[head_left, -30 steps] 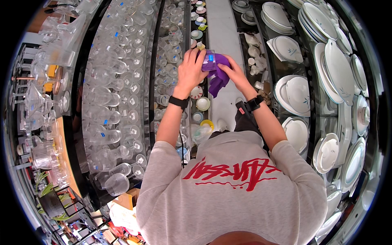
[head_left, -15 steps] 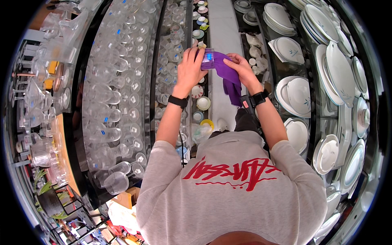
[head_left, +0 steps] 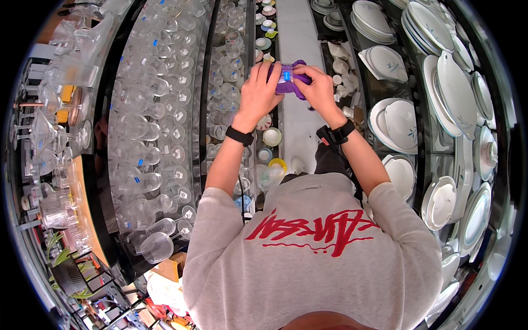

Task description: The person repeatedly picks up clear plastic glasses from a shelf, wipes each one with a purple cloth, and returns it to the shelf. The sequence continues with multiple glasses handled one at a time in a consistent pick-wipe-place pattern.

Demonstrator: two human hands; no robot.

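Note:
Out in front of me, a small clear glass [head_left: 287, 70] with a blue sticker lies between my two hands. My left hand [head_left: 257, 92] is closed around its left end. A purple cloth [head_left: 286, 88] is bunched about the glass, showing below it and along its right side. On the right end, my right hand [head_left: 318, 91] grips the cloth against the glass, thumb pointing inward. The fingertips of both hands are partly hidden behind the glass and cloth.
Rows of stemmed glasses [head_left: 137, 132] fill the shelf on the left. Smaller glasses [head_left: 217, 91] and small cups and bowls [head_left: 271, 136] stand nearer the pale aisle floor [head_left: 300, 33]. White plates [head_left: 393, 126] line the right-hand shelves. A yellow bowl [head_left: 279, 164] sits low beside me.
My right hand has moved left, closer to my left hand. The cloth, which hung down long from it, is now gathered up around the glass.

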